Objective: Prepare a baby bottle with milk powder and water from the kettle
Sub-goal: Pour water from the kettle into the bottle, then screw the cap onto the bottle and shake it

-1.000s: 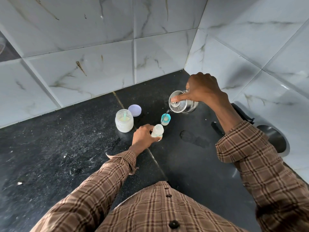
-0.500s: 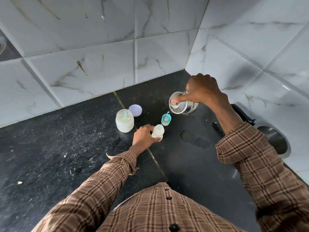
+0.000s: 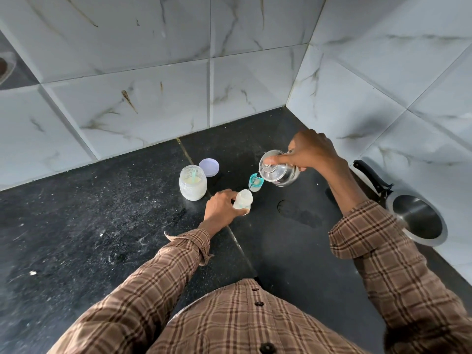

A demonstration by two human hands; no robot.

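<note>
Our right hand (image 3: 313, 153) grips the tilted kettle (image 3: 278, 172) w/ a finger on its lid; left hand (image 3: 221, 206) fingers wrap the baby bottle (image 3: 244, 199) on the counter (image 3: 102, 213). Thin stream may miss the narrow mouth, scald us.

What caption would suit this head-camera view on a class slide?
Right hand tilts a small steel kettle over a clear baby bottle steadied by the left hand on the black counter.
</note>
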